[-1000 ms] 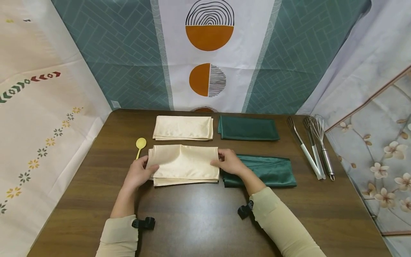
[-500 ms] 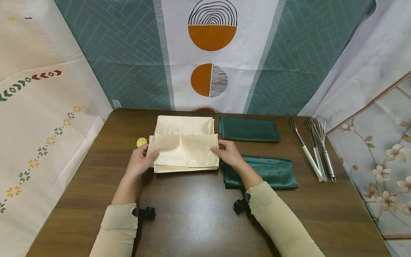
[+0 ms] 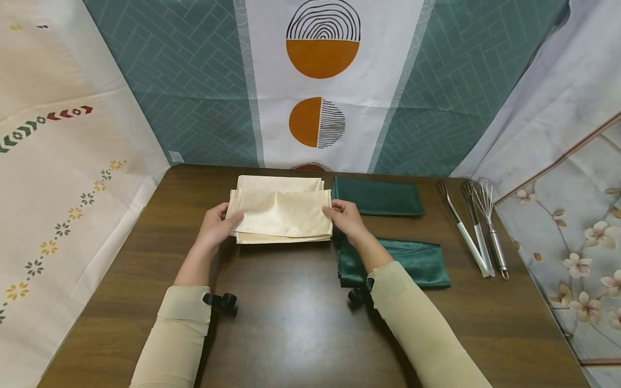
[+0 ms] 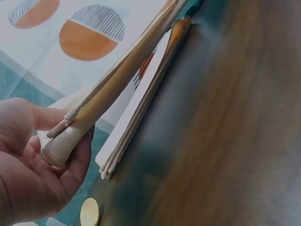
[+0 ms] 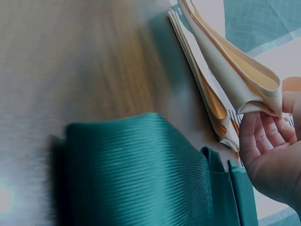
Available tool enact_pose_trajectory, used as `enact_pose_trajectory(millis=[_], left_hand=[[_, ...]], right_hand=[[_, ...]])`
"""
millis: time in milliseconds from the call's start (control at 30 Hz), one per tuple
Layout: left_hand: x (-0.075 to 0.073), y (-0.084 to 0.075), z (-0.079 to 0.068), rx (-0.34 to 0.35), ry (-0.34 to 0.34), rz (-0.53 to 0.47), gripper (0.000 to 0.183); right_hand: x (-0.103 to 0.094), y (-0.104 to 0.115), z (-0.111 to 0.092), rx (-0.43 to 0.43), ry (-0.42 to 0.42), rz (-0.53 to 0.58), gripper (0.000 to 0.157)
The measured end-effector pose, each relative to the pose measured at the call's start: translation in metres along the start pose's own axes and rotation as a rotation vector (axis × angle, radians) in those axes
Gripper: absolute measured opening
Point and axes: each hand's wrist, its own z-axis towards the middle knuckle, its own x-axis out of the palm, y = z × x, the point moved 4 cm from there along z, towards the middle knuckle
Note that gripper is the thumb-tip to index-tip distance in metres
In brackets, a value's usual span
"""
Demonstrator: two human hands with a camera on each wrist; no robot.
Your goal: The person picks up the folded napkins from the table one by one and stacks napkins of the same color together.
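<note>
A folded cream satin cloth (image 3: 281, 214) hangs between my two hands, pinched at its short ends. My left hand (image 3: 215, 225) grips its left end, thumb on top and fingers curled beneath, as the left wrist view shows. At the opposite end my right hand (image 3: 346, 220) holds it with the thumb over and the fingers under. A second folded cream cloth (image 3: 278, 183) lies at the table's back edge, partly covered by the held one in the head view. Both wrist views show the held cloth (image 5: 235, 84) raised above that lower cloth (image 4: 127, 127).
Two folded dark green cloths lie to the right, one at the back (image 3: 378, 196) and a shinier one (image 3: 407, 261) in front, under my right forearm. Farther right are a whisk (image 3: 494, 242) and two white-handled utensils (image 3: 468, 240). A yellow spoon (image 4: 89, 212) lies near my left hand.
Both hands have carried the cream cloth away from me, toward the back of the table, until it overlaps the rear cream cloth. My left hand now hides the yellow spoon in the head view.
</note>
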Motion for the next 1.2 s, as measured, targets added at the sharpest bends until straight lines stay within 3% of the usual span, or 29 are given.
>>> enact_pose_trajectory(millis=[533, 1200], left_hand=[[0.0, -0.007, 0.031, -0.037, 0.014, -0.066, 0.049], [-0.003, -0.011, 0.068, -0.057, -0.065, -0.095, 0.047]], right_hand=[[0.001, 0.004, 0.034, 0.064, -0.051, 0.028, 0.032], [0.002, 0.01, 0.064, 0.077, -0.065, 0.0, 0.036]])
